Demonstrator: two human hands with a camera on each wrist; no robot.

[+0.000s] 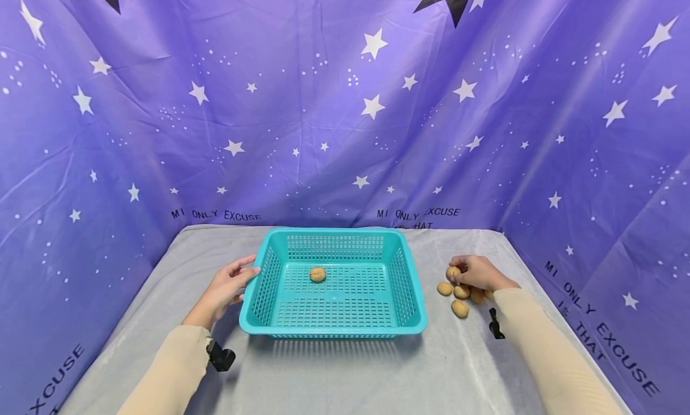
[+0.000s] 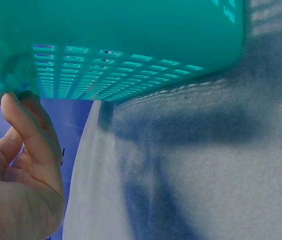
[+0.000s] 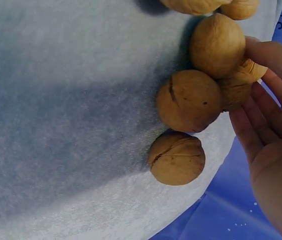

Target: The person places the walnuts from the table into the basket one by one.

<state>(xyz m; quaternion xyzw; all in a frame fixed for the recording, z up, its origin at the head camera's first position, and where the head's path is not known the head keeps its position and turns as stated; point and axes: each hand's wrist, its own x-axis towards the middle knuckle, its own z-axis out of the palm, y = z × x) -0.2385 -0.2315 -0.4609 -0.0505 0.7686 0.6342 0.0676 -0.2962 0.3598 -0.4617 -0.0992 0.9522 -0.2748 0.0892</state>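
Note:
A turquoise plastic basket (image 1: 333, 330) with slotted walls stands on the cloth, one walnut (image 1: 317, 274) lying on its floor toward the back left. My left hand (image 1: 225, 288) pinches the basket's left rim between thumb and fingers; the left wrist view shows the rim edge (image 2: 11, 86) at the fingertips. To the right of the basket, my right hand (image 1: 478, 273) holds a walnut (image 1: 453, 272) with its fingertips, among several loose walnuts (image 1: 460, 309). The right wrist view has a cracked walnut (image 3: 177, 159) lying apart from the fingers; the palm partly hides others.
A light grey cloth (image 1: 345, 379) covers the table. Purple star-printed curtains (image 1: 323, 121) close in the back and both sides. A black wrist strap (image 1: 220, 356) sits on the left sleeve, another strap (image 1: 496, 324) on the right.

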